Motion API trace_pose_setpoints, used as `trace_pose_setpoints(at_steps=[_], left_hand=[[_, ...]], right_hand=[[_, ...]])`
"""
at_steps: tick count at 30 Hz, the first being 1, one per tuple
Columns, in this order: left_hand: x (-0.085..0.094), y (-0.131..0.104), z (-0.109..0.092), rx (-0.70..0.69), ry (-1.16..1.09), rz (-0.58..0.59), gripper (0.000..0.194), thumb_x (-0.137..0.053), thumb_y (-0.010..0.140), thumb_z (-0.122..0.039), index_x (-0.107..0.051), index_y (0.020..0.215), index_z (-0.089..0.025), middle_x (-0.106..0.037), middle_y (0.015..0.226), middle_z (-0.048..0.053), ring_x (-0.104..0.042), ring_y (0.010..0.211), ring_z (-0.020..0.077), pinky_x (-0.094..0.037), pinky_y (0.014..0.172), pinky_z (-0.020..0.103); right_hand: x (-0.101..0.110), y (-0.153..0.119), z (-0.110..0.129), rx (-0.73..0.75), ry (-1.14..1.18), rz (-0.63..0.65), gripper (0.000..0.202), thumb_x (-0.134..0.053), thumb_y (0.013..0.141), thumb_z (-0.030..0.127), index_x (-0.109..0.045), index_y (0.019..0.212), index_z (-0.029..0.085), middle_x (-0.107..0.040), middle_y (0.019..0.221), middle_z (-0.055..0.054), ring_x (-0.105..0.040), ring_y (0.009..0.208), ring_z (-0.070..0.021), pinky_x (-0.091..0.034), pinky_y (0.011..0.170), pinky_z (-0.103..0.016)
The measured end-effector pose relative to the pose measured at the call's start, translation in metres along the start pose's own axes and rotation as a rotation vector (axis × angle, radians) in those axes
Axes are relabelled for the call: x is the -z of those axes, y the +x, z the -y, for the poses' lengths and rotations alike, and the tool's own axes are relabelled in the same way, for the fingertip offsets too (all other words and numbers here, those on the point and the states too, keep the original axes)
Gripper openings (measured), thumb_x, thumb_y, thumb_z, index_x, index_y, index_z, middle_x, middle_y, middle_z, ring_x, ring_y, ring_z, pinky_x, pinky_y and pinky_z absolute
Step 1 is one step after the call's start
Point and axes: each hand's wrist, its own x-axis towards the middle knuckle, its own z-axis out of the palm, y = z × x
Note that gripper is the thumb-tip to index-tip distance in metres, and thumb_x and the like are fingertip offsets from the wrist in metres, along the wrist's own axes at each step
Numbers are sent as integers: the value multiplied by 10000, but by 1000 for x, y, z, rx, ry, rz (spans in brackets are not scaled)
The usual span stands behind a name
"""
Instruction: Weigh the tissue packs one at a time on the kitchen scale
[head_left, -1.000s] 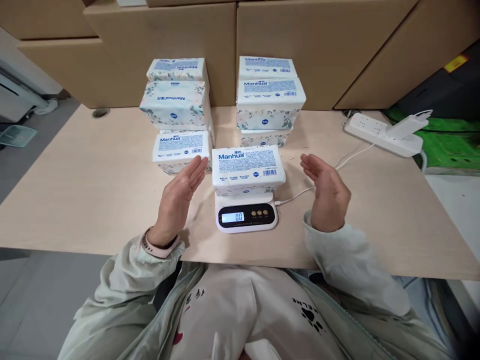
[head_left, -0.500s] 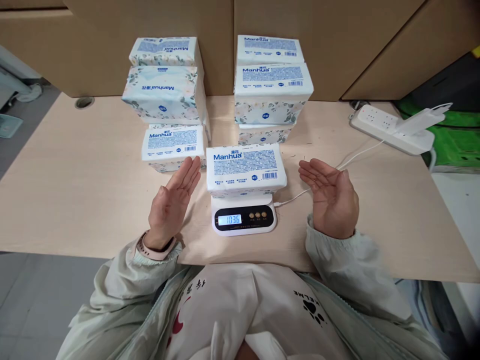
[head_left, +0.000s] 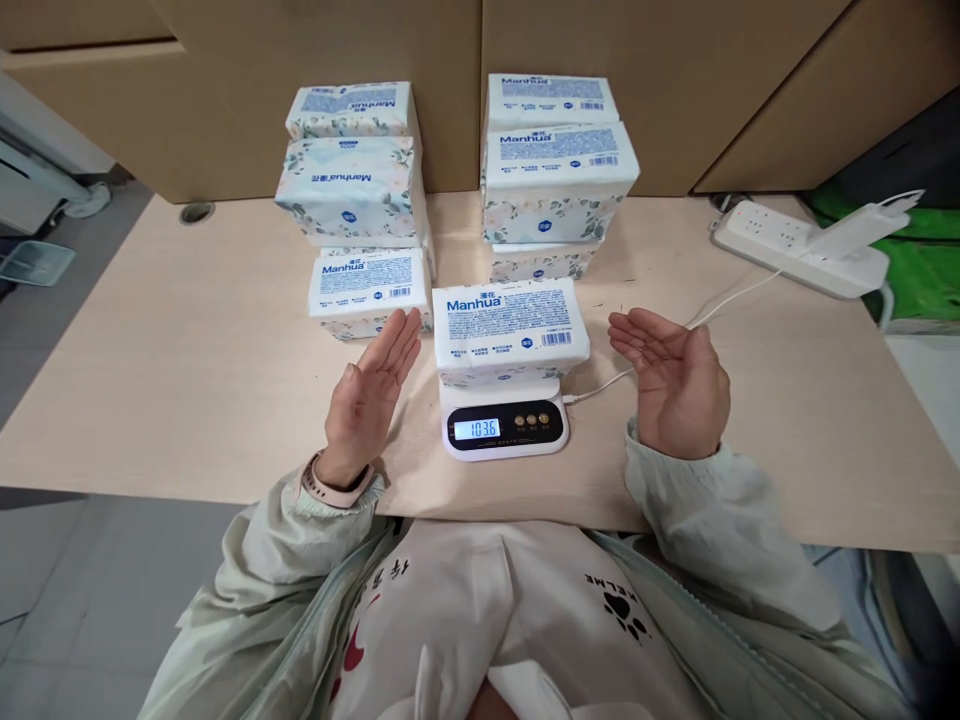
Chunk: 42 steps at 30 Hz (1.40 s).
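A tissue pack (head_left: 512, 325) printed "Manhua" rests on a white digital scale (head_left: 506, 428), whose lit display reads 103.6. To its left my left hand (head_left: 373, 395) is raised, palm turned inward, fingers stretched out and holding nothing. On the other side my right hand (head_left: 675, 380) faces it the same way, open and apart from the pack. Just beyond my left fingertips lies another tissue pack (head_left: 367, 285). The scale's platform is mostly hidden beneath its pack.
Stacked tissue packs stand at the back left (head_left: 349, 190) and back right (head_left: 559, 180), before a cardboard-brown panel (head_left: 570, 40). A white power strip (head_left: 795, 245) sits at the right, its cable (head_left: 731, 298) running to the scale. The table (head_left: 187, 400) is light wood.
The view has shifted slightly, so everything appears a little farther right. Both hands keep their open pose beside the pack, and the reading stays at 103.6.
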Motion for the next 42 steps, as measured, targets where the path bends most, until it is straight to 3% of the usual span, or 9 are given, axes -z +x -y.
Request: trace_pose_setpoints(at_steps=[10, 14, 16, 19, 29, 39, 42], left_hand=[[0, 0, -2, 22, -16, -13, 671, -556, 1001, -758, -735, 1461, -304, -598, 1668, 48, -386, 1687, 317, -271, 1444, 479], [0, 0, -2, 18, -13, -1, 657, -543, 1016, -739, -736, 1463, -297, -602, 1664, 54, -411, 1674, 319, -287, 1437, 488], [0, 0, -2, 9, -9, 7, 639, -525, 1033, -724, -738, 1463, -302, -610, 1655, 46, -430, 1665, 308, -304, 1432, 478], [0, -1, -3, 13, -3, 6, 634, -535, 1032, -723, -737, 1462, -303, -621, 1645, 46, -445, 1657, 309, -319, 1427, 476], [0, -1, -2, 32, -20, 4, 637, -616, 998, -711, -755, 1434, -267, -637, 1627, 87, -435, 1659, 345, -286, 1439, 511], [-1, 1, -1, -5, 25, -27, 620, -590, 1011, -702, -790, 1393, -257, -649, 1610, 89, -470, 1640, 337, -318, 1425, 516], [1, 0, 2, -17, 27, -18, 610, -611, 1017, -680, -779, 1414, -250, -640, 1619, 97, -456, 1647, 345, -296, 1435, 521]], right_hand=[[2, -5, 1, -51, -15, 74, 433, -617, 1019, 623, -858, 985, 265, -863, 1049, -93, -806, 1031, -308, -616, 1035, -577], [2, -5, 3, -43, -50, 58, 338, -699, 983, 572, -867, 922, 285, -806, 866, -65, -728, 805, -253, -625, 790, -480], [3, -5, 4, -19, -57, 53, 303, -730, 966, 544, -870, 882, 289, -740, 776, -56, -652, 721, -229, -560, 667, -426], [3, -5, 5, -7, -64, 59, 281, -748, 960, 518, -859, 836, 291, -669, 705, -42, -588, 676, -209, -478, 606, -389], [8, -1, -2, 21, -116, 72, 101, -743, 903, 311, -814, 936, 247, -734, 808, -13, -644, 714, -183, -536, 711, -380], [14, -4, 3, -19, -109, 119, 159, -792, 923, 400, -826, 888, 249, -813, 859, -17, -721, 736, -172, -612, 747, -352], [15, -7, 2, -18, -133, 193, 201, -769, 975, 450, -849, 973, 266, -853, 981, -31, -779, 860, -202, -656, 877, -403]])
